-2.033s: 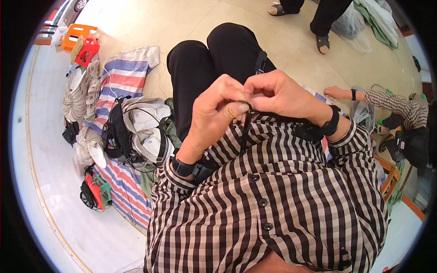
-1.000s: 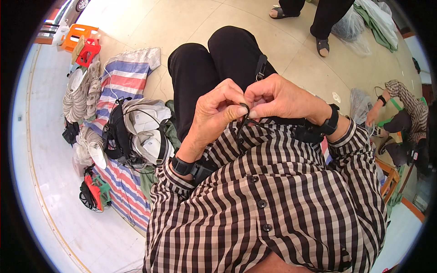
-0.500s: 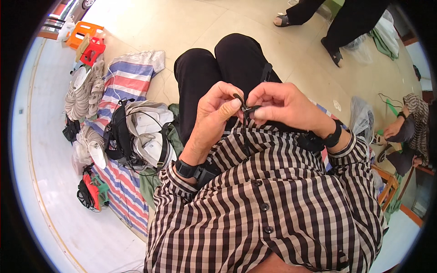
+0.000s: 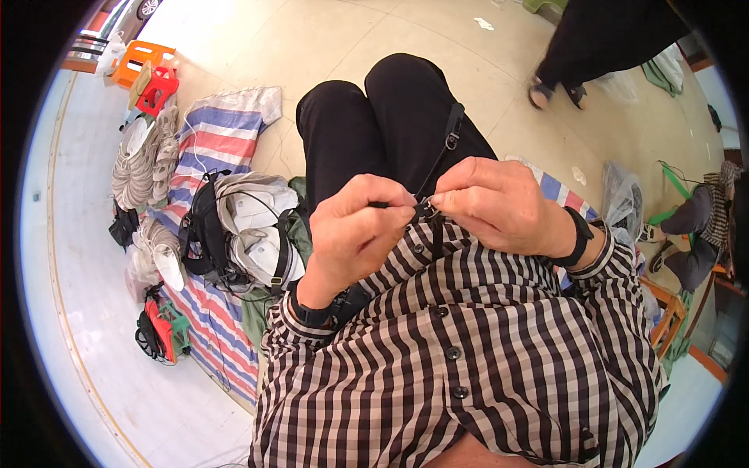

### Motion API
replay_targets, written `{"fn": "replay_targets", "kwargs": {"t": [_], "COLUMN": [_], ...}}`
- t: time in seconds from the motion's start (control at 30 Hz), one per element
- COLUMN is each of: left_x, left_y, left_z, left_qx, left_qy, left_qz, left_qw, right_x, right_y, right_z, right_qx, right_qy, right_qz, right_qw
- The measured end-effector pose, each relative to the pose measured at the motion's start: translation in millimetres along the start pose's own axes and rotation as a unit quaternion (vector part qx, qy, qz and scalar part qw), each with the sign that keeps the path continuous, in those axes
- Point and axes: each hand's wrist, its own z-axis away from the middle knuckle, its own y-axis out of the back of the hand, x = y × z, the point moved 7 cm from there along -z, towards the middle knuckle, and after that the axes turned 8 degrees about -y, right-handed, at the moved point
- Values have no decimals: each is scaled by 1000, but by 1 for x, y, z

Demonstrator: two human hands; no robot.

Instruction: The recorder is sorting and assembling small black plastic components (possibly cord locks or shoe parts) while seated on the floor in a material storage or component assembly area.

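A thin black strap with a small buckle-like fitting lies over my right thigh and runs up to my fingers. My left hand is closed in a pinch on a dark end of the strap. Close beside it, my right hand pinches the strap at a small shiny metal piece, partly covered by the fingertips. The two hands meet above my lap, in front of the checked shirt. Another dark strip hangs below them against the shirt.
A striped sheet lies at left with bundled white-and-beige caps, a black bag and cap stacks. Orange and red stools stand far left. One person stands far right; another sits at right.
Both hands have turned and drawn slightly lower, with knuckles now upward. More of the strap and its fitting shows over my thigh. The standing person's feet have shifted.
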Motion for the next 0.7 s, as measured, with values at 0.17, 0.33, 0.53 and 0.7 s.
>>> {"fn": "replay_targets", "kwargs": {"t": [0.17, 0.33, 0.53, 0.7], "left_x": [17, 19, 2, -27], "left_y": [-3, -5, -7, -13], "left_z": [-1, 3, -4, 12], "left_qx": [-18, -5, -9, 71], "left_qy": [-104, -133, 61, 285], "left_qz": [-68, -99, 13, 272], "left_qw": [992, 986, 998, 916], "right_x": [1, 3, 13, 34], "right_y": [2, 1, 0, -2], "right_z": [4, 7, 5, 7], "right_qx": [42, 68, 45, 24], "right_qy": [32, 49, -68, -238], "right_qz": [14, 14, -26, -161], "right_qw": [998, 996, 996, 958]}}
